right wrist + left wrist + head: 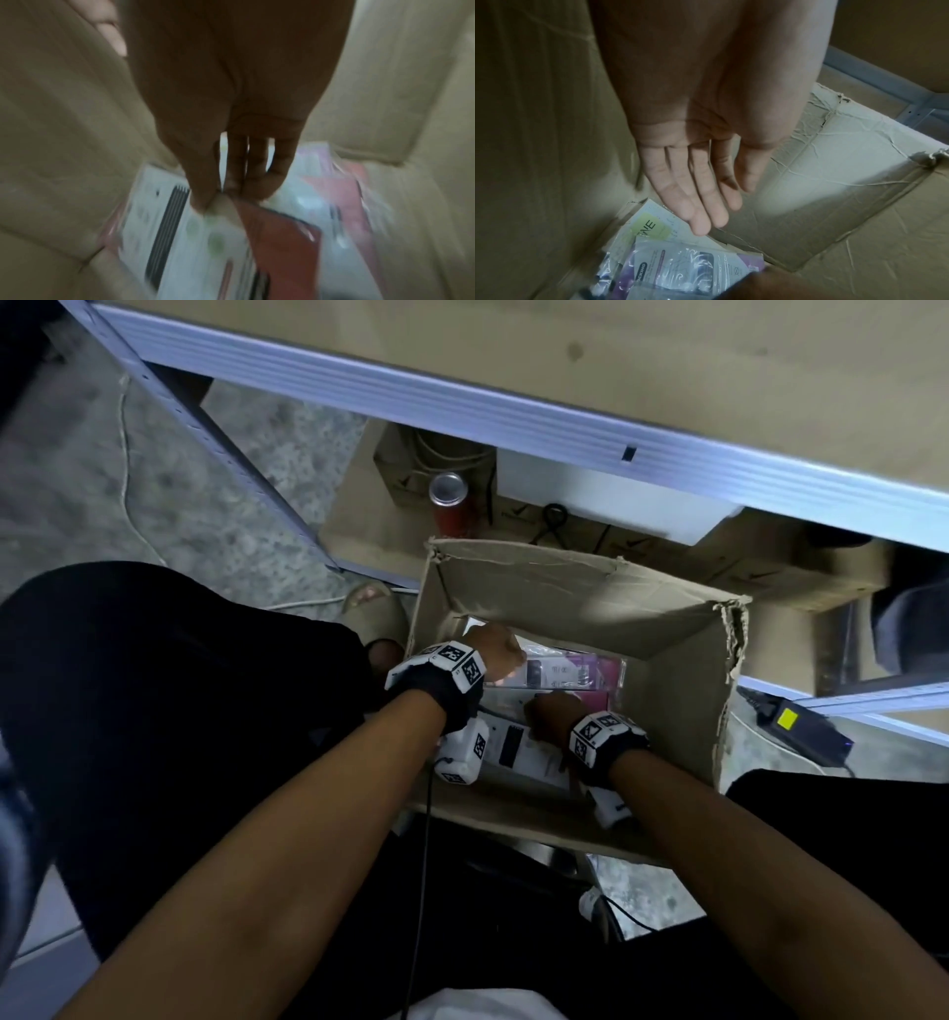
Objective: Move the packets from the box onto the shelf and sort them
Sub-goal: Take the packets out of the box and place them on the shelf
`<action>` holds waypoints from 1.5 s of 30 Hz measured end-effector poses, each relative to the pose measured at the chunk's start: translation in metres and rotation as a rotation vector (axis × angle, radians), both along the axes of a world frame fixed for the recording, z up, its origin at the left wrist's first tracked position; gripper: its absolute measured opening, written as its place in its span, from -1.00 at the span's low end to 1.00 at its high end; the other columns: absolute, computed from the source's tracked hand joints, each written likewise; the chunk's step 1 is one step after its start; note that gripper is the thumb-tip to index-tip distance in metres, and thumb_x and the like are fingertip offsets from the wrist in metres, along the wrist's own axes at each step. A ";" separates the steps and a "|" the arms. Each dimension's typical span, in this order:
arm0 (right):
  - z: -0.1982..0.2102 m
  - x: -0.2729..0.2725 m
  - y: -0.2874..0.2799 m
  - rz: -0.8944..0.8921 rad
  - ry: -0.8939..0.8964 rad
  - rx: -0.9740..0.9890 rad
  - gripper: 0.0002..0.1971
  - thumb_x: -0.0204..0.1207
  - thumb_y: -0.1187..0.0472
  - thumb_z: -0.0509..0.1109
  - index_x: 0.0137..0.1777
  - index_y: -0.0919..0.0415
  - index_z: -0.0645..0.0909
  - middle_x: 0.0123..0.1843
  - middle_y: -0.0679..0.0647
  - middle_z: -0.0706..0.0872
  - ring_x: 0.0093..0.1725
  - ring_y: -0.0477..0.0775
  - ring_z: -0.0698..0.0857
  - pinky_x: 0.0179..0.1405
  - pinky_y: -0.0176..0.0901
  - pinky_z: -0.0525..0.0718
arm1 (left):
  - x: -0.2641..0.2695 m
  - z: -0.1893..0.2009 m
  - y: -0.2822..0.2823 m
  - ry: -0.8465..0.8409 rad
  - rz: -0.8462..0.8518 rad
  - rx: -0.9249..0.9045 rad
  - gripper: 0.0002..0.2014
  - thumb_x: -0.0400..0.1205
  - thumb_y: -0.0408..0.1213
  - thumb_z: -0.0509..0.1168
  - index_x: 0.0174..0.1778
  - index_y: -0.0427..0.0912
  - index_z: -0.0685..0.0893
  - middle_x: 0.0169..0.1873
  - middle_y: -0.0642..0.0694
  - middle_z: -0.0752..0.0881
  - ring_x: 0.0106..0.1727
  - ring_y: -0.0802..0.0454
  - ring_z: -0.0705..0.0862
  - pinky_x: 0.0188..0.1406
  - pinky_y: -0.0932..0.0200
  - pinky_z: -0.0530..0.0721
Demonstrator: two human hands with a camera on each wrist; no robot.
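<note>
Right-wrist view: right hand pinches a white packet at its corner; light, floppy, slippery film. Left hand open, flat.

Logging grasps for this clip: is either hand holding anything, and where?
Right hand pinches the white printed packet at its top edge. Left hand holds nothing, fingers straight inside the brown cardboard box.

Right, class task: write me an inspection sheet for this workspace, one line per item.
Surface: speckled floor; bare shelf board above.
Job's things: packets lie in the open box; none on the shelf.
Clutter: can, power brick.
Grippers: left hand open above the packets; right hand pinches a white packet.
Cables: white cable on the floor.
Surroundings: cartons under the shelf.
</note>
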State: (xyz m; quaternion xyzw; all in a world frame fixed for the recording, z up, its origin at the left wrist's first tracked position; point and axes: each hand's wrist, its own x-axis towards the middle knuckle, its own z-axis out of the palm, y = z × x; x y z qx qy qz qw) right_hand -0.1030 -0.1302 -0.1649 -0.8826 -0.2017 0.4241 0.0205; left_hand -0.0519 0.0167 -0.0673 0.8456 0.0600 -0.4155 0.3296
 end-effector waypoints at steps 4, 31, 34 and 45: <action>0.001 0.012 0.010 -0.152 -0.058 0.053 -0.48 0.56 0.28 0.44 0.48 0.45 0.46 0.28 0.36 0.69 0.26 0.32 0.70 0.18 0.07 0.68 | -0.001 -0.002 0.006 -0.002 0.043 0.001 -0.72 0.71 -0.23 0.27 0.15 -0.37 0.74 0.07 -0.35 0.82 0.16 -0.30 0.77 0.23 -0.17 0.73; 0.054 -0.001 -0.048 -0.206 -0.003 0.071 -0.78 0.40 0.21 0.58 0.03 0.18 0.73 0.18 0.15 0.75 0.18 0.17 0.73 0.12 -0.07 0.69 | 0.025 -0.028 -0.030 -0.121 -0.286 0.133 -0.70 0.69 -0.23 0.31 0.19 -0.35 0.79 0.21 -0.29 0.77 0.25 -0.24 0.71 0.23 0.02 0.67; 0.058 -0.008 -0.046 -0.159 0.020 0.058 -0.76 0.41 0.19 0.57 0.07 0.17 0.73 0.22 0.17 0.74 0.23 0.20 0.71 0.25 0.02 0.69 | 0.024 -0.046 -0.040 -0.133 -0.351 0.086 -0.77 0.63 -0.34 0.36 0.14 -0.30 0.83 0.20 -0.23 0.79 0.26 -0.20 0.72 0.27 0.08 0.66; 0.068 -0.011 -0.045 -0.200 0.080 0.056 -0.73 0.44 0.33 0.54 0.14 0.29 0.72 0.28 0.25 0.71 0.32 0.24 0.67 0.30 0.02 0.67 | -0.009 -0.113 -0.036 -0.121 -0.593 0.345 -0.50 0.66 -0.37 0.25 0.57 -0.16 0.44 0.50 -0.28 0.53 0.49 -0.31 0.54 0.45 -0.23 0.54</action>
